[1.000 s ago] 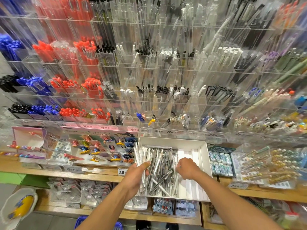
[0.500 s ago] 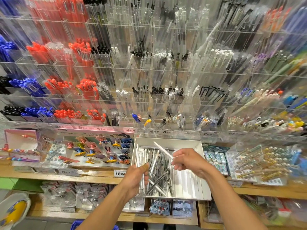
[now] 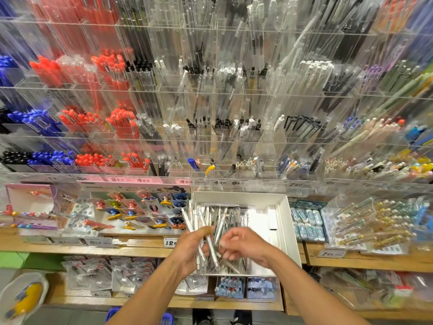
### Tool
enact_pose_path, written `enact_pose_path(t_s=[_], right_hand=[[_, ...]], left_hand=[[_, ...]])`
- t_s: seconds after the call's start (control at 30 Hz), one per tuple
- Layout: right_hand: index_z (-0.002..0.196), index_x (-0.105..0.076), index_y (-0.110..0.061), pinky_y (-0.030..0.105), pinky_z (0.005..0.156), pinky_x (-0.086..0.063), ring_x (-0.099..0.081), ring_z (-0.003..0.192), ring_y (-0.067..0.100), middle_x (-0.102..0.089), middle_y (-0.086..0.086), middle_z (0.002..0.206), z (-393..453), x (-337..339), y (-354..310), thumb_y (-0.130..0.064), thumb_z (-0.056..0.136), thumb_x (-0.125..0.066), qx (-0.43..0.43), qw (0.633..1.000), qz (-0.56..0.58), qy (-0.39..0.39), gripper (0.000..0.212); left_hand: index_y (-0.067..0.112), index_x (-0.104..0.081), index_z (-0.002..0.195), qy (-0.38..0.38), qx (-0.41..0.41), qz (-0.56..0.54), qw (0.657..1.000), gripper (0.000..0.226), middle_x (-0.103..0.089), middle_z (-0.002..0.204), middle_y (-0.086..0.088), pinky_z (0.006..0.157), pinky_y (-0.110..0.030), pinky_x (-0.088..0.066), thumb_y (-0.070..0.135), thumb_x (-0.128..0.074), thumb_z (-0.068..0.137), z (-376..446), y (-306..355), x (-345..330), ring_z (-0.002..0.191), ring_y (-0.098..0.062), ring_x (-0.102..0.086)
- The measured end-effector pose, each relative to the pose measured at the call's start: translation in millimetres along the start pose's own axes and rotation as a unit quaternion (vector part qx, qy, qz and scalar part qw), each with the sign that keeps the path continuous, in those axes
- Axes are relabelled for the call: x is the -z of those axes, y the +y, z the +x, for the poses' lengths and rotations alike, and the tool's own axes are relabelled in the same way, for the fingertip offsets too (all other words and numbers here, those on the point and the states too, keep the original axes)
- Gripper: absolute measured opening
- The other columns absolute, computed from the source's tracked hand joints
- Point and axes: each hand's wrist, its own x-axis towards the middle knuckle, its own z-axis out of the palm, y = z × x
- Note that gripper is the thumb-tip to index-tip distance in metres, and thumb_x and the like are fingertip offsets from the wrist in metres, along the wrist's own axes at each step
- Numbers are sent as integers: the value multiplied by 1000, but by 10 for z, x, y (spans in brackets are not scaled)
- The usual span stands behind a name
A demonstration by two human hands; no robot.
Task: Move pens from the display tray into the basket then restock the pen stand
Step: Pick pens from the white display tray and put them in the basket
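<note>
Since half a second ago your right hand (image 3: 243,246) drops back beside the left hand (image 3: 194,248), fingers curled, adding to the pens (image 3: 199,233) it clutches, bundling them above the tray (image 3: 284,221); stand (image 3: 225,127) beyond.
</note>
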Motion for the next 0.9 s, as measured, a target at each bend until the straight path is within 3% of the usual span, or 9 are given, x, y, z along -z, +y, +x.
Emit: enact_pose_path(t_s=[0.1, 0.17, 0.33, 0.47, 0.57, 0.63, 0.7, 0.77, 0.9], right_hand=[[105, -61, -17, 32, 82, -56, -68, 91, 19, -67, 3, 110, 276, 265, 73, -20, 90, -67, -40, 953, -140, 266, 17], [116, -57, -14, 28, 83, -49, -63, 102, 24, -63, 6, 116, 402, 373, 140, -22, 92, -63, -71, 917, -217, 327, 26], [109, -58, -12, 24, 76, -45, -60, 98, 21, -63, 5, 110, 520, 403, 300, -16, 92, -59, -106, 889, -337, 291, 17], [105, -51, -12, 24, 67, -39, -54, 85, 17, -60, 4, 105, 511, 398, 339, -8, 91, -55, -102, 887, -341, 295, 15], [103, -45, -12, 23, 55, -35, -51, 78, 15, -54, 2, 94, 499, 385, 360, -9, 93, -54, -107, 887, -341, 291, 13], [85, -44, -14, 22, 51, -33, -48, 68, 14, -47, -1, 77, 490, 389, 336, -9, 92, -54, -116, 890, -341, 279, 13], [65, -36, -17, 23, 48, -30, -41, 55, 13, -38, -2, 63, 488, 406, 300, -5, 89, -53, -123, 896, -336, 264, 32], [59, -34, -16, 24, 49, -26, -36, 52, 14, -36, -1, 60, 452, 428, 251, 0, 86, -49, -119, 905, -322, 253, 35], [96, -61, -5, 30, 73, -49, -64, 84, 21, -62, 7, 91, 337, 495, 95, -11, 91, -58, -41, 941, -238, 237, 8]], left_hand=[[-4, -67, 98, 8, 4, -7, 1000, 36, -66, 75, -11, 43, -24, -46, 15, -81, 71, -6, 20, 22, 46, -13, -53], [-9, -65, 105, 2, 10, -4, 1000, 45, -65, 73, -13, 45, -27, -49, 13, -81, 69, -12, 34, 27, 48, -16, -56], [-9, -65, 109, -22, 52, 12, 998, 46, -64, 73, -11, 61, -35, -50, 11, -78, 70, -16, 45, 48, 61, -21, -57], [-12, -63, 105, -20, 44, -2, 999, 32, -63, 87, -11, 95, -45, -49, 3, -71, 78, 8, 51, 36, 80, -23, -61], [-10, -54, 117, -27, 44, -13, 999, 36, -63, 75, -13, 62, -38, -55, -1, -66, 85, -3, 76, 23, 62, -22, -59], [-11, -53, 118, -27, 41, -3, 999, 35, -60, 83, -15, 58, -36, -54, -2, -65, 86, -2, 84, 21, 61, -21, -59], [-14, -55, 113, -23, 27, 28, 999, 29, -60, 99, -22, 65, -35, -58, -2, -65, 88, 13, 75, 14, 68, -23, -62], [-11, -57, 103, 0, 6, 82, 997, 21, -58, 124, -30, 91, -43, -55, 0, -66, 88, 28, 47, 14, 87, -27, -64], [-3, -54, 110, 5, -11, 95, 995, 36, -60, 106, -17, 60, -26, -51, 5, -74, 82, 26, 22, -21, 75, -17, -54]])
